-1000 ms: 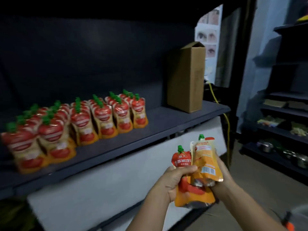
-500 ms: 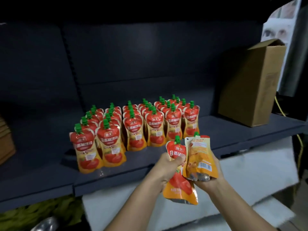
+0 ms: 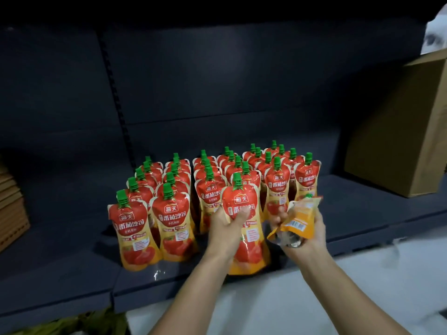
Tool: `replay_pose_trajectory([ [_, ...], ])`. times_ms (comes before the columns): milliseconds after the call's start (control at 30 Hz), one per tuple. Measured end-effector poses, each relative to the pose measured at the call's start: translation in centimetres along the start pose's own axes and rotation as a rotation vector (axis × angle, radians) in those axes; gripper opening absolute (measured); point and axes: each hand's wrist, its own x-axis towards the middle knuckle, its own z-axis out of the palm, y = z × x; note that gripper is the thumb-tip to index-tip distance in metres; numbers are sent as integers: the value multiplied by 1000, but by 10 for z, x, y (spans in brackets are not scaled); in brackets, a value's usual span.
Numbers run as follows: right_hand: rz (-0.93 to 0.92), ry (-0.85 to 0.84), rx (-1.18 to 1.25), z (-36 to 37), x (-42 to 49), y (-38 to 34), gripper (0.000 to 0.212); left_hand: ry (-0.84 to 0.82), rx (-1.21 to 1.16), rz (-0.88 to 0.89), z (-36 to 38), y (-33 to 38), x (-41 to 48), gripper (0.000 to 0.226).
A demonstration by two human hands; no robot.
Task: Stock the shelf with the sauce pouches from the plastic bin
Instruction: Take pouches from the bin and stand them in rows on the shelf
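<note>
Several red-and-yellow sauce pouches with green caps (image 3: pixel 174 221) stand in rows on the dark shelf (image 3: pixel 72 269). My left hand (image 3: pixel 225 232) grips one upright pouch (image 3: pixel 244 213) at the front of the rows, its base at the shelf's front edge. To its right, my right hand (image 3: pixel 304 234) holds a second pouch (image 3: pixel 298 220), tilted with its back side and barcode facing me. The plastic bin is out of view.
A brown cardboard box (image 3: pixel 401 131) stands on the right of the shelf. Stacked brown cardboard (image 3: pixel 11 204) sits at the far left. White sheeting (image 3: pixel 314 298) hangs below the shelf, and something green (image 3: pixel 79 325) lies at bottom left.
The view has swung left to face the pouch rows. My hands have separated and moved up to the shelf; the left hand's pouch now stands upright at the front of the rows.
</note>
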Motion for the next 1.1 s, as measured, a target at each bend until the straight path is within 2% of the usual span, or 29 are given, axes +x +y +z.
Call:
replay_pose_trajectory([
  [133,-27,-7,-151,17,22,-14,46,53,28,44,-13,10,17,23],
  [233,-70,46,-284,26,28,-18,60,46,37,67,-20,15,26,19],
  [300,-105,78,-357,32,31,-21,48,46,44,66,-23,15,32,23],
  [367,-142,68,-429,31,36,-22,25,36,61,61,-24,16,34,29],
  [433,-184,16,-546,29,39,-21,14,35,104,53,-26,15,36,35],
  [600,-290,-66,-857,15,51,-17,33,85,382,51,-32,20,40,39],
  [733,-276,-123,-1014,4,57,-26,38,59,732,110,-31,48,39,61],
  [800,-282,-157,-1140,6,58,-37,35,27,904,174,-32,62,40,55],
  [900,-259,-216,-1298,14,58,-48,26,-72,980,165,-34,78,45,37],
  [1100,-239,-263,-1344,24,61,-38,20,-199,1175,132,-34,99,62,28],
])
